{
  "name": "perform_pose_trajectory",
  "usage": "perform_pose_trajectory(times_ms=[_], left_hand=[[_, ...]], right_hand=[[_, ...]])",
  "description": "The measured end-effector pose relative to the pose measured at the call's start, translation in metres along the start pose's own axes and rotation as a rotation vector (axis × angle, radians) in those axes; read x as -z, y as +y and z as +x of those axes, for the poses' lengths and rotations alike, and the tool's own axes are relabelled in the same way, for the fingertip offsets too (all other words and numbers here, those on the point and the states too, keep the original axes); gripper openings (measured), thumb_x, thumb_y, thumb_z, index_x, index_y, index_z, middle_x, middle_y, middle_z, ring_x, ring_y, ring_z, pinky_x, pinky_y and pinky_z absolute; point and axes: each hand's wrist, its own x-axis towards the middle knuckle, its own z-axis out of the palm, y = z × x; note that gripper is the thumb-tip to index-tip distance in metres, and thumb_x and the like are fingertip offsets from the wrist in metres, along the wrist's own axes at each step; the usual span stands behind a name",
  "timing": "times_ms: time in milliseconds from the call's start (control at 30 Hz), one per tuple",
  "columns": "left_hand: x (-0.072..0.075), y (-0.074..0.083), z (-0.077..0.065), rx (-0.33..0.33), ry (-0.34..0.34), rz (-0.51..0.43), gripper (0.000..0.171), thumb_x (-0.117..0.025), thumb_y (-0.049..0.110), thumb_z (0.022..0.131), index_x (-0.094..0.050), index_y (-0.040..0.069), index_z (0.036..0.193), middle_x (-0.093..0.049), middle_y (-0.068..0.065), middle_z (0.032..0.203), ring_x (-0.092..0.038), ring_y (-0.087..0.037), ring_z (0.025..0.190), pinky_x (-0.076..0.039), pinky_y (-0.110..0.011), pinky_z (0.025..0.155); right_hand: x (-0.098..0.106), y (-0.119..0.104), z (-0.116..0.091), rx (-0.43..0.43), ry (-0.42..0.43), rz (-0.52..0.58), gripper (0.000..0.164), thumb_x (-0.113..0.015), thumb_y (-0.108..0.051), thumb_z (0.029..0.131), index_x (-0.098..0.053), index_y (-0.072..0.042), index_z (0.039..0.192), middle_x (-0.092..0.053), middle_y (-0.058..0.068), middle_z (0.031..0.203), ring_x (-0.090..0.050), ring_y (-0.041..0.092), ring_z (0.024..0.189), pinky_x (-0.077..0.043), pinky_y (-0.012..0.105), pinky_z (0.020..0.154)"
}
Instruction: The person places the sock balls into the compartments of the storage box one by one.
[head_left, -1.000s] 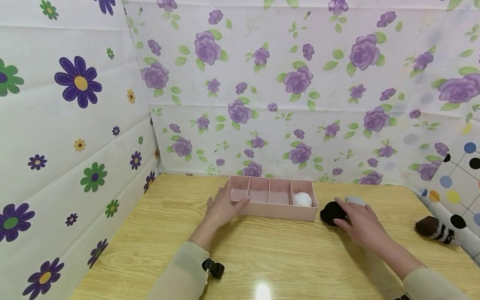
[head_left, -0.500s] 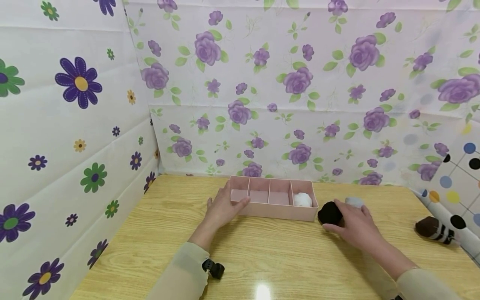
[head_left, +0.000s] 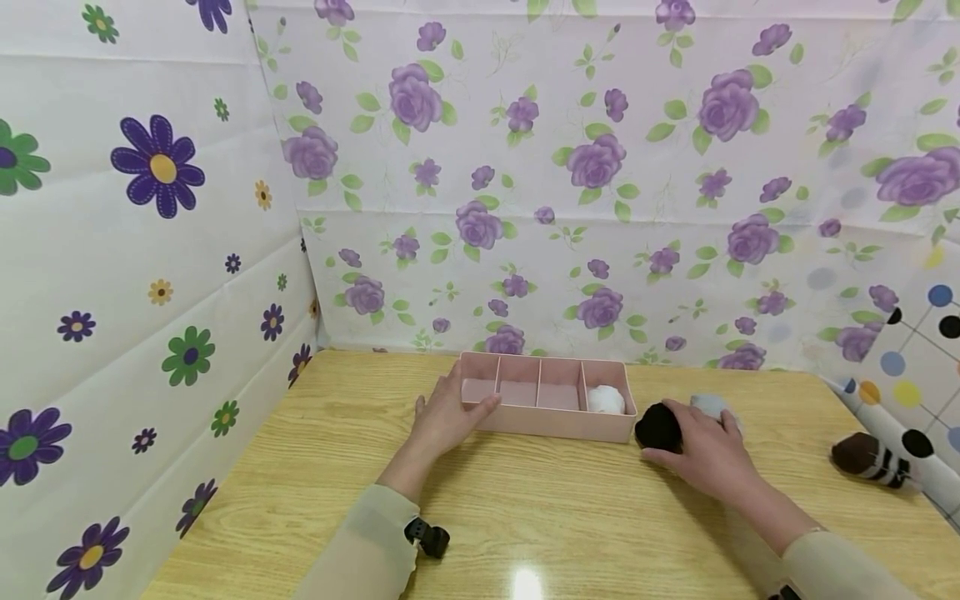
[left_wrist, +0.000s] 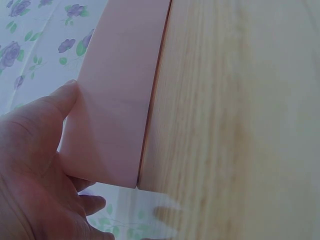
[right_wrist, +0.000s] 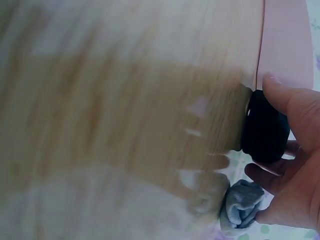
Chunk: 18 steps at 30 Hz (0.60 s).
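Observation:
A long pink organizer box [head_left: 555,422] with a row of compartments stands on the table, a balled white sock [head_left: 606,400] in its rightmost one. My left hand [head_left: 442,417] grips the box's left end, thumb against the front wall and fingers round the end. Right of the box, my right hand [head_left: 708,450] holds a balled black sock [head_left: 660,428] between thumb and fingers, close over the table. A balled grey sock [right_wrist: 242,204] lies beside that hand's outer fingers, and the hand partly hides it in the head view.
A brown sock with black and white stripes [head_left: 870,460] lies at the table's right side. Flower-print sheets [head_left: 555,183] stand behind and at the left of the wooden table [head_left: 562,517]. A black strap device [head_left: 427,536] is on my left wrist.
My right hand has shifted slightly left with the black sock, drawing it nearer the box and showing more of the grey sock. The left hand and box have stayed put.

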Motion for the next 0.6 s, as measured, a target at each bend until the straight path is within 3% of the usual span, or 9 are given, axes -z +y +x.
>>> perform_pose_trajectory(times_ms=[600], left_hand=[[-0.0003,0.0001,-0.0002,0.002,0.004,0.021,0.109,-0.064,0.070,0.104,-0.013,0.007,0.178,-0.032,-0.022,0.177,-0.024,-0.045,0.165,-0.008,-0.077,0.128]], right_hand=[[-0.0016,0.0034,0.0028,-0.024,0.026,0.024,0.084,-0.089,-0.045,0.094,-0.055,0.004,0.153,-0.065,0.033,0.144,-0.055,0.060,0.135,-0.015,0.088,0.115]])
